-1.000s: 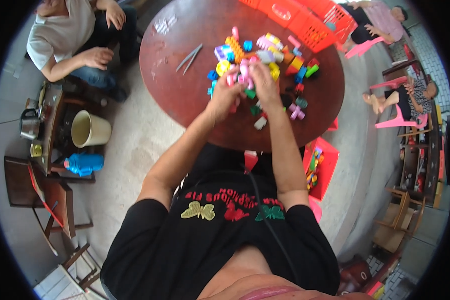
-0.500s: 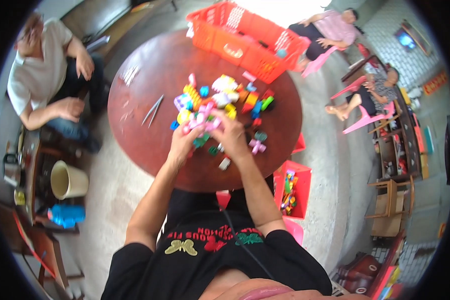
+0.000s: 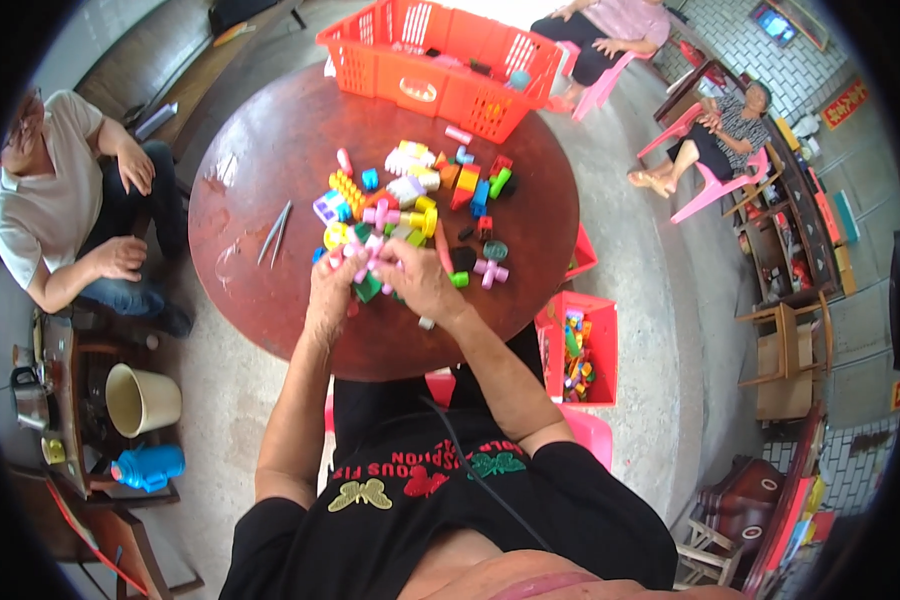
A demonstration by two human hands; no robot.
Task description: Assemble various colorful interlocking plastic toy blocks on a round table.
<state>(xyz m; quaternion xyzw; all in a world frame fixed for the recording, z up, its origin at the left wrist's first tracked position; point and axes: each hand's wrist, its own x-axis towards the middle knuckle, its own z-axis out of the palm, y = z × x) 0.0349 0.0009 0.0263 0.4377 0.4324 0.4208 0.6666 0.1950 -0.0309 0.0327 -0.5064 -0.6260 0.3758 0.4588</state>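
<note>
In the head view, the left hand (image 3: 332,287) and right hand (image 3: 422,281) are pinched together on a pink block (image 3: 371,259), just short of the middle of the round table (image 3: 245,285); their grip hides its long axis and direction. Loose blocks (image 3: 422,216) lie beyond, tweezers (image 3: 276,234) toward the left edge, a red crate (image 3: 382,86) at the far edge

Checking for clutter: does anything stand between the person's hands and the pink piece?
Nothing visible does: the left hand and right hand have their fingers on the pink piece. A round yellow block lies just beyond, not between.
</note>
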